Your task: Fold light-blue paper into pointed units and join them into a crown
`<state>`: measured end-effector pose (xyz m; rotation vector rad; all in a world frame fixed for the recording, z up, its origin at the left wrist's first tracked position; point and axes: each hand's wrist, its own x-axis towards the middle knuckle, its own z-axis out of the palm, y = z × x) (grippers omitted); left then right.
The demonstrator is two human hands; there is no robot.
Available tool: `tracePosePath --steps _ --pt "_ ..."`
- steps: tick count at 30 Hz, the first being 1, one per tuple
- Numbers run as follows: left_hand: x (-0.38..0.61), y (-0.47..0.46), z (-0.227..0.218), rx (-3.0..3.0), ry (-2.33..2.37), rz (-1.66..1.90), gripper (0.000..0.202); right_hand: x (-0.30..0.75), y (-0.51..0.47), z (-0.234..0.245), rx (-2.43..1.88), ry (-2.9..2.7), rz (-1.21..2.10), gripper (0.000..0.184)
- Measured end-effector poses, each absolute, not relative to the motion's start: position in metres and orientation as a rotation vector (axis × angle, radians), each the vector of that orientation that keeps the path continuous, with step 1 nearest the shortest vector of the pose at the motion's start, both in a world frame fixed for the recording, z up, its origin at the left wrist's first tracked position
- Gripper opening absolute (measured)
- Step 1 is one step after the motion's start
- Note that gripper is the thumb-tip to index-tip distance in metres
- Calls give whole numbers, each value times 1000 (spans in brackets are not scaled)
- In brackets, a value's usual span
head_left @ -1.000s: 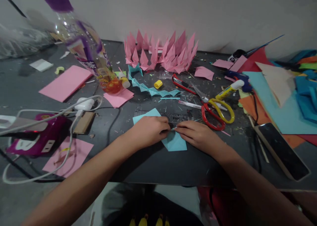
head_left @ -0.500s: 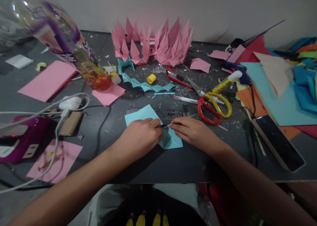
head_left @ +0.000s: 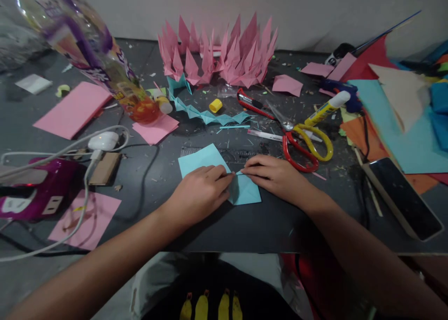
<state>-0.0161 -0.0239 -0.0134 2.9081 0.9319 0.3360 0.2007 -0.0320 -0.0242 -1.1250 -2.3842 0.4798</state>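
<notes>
The left hand (head_left: 203, 189) and the right hand (head_left: 276, 173) meet over light-blue paper (head_left: 245, 191) at the near middle of the table (head_left: 210, 233), fingertips of both pinched on its upper edge, nearly touching. Another light-blue part (head_left: 203, 159) spreads beyond the left hand; whether the two join beneath it cannot be told. A clear ruler (head_left: 250, 155) lies just behind. At the left stands a clear plastic bottle (head_left: 112, 67) with a purple label, its top cut off by the view; reddish amber shows at its base, partly behind the label, over small pink sheets (head_left: 157, 129). To the right, a yellow glue stick (head_left: 324, 112) has a white end; its contents are hidden. A small yellow cap (head_left: 215, 106) lies near a ring of pink folded paper (head_left: 192, 70), open in the middle. Scissors (head_left: 310, 142) rest beyond the right hand.
</notes>
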Motion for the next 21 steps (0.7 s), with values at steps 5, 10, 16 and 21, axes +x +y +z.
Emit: tracePosePath --steps 5,10,16,21 --pt "-17 -23 -14 2919 912 317 16 202 -34 -20 -1105 -2509 357 24" --pt "-17 -23 -13 2946 884 306 18 202 -37 -21 -1074 -2570 217 26" --pt "-17 -24 -11 2966 893 226 21 201 -41 -24 -1083 -2611 105 26" --pt "-16 -24 -9 2964 887 184 16 201 -43 -24 -1068 -2634 70 26"
